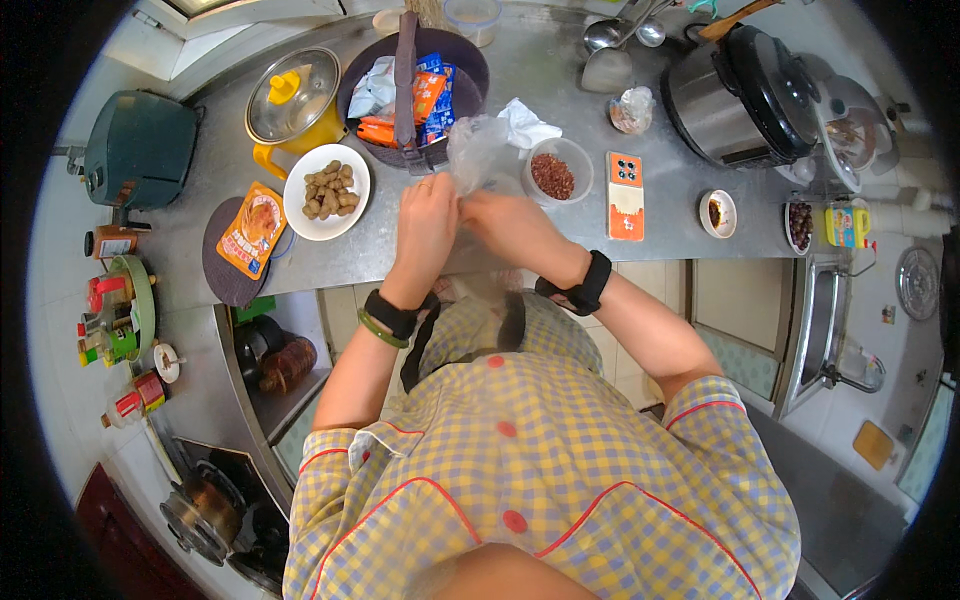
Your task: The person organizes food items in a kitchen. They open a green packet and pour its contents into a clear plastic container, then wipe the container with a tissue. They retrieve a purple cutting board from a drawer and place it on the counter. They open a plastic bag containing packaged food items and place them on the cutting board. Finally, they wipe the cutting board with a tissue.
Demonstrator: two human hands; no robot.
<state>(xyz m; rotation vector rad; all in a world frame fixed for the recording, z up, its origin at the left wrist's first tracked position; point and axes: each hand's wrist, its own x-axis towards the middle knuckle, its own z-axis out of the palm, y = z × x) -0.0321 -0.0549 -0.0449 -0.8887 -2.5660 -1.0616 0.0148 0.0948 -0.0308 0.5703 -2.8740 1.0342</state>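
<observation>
Left hand (pixel 424 222) beside right hand (pixel 508 224)

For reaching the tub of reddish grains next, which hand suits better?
Probably the right hand: it is nearer the clear tub, while the left hand is farther left; both touch the plastic bag.

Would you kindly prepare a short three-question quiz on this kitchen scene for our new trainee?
1. Where do the peanuts lie?
A) In the basket
B) On the white plate
C) In the cooker

2. True or false: the yellow pot has no lid on it.

3. Fill in the blank: the left hand and the right hand meet at a clear plastic ____.

Key: 1. B; 2. False; 3. bag.
</observation>
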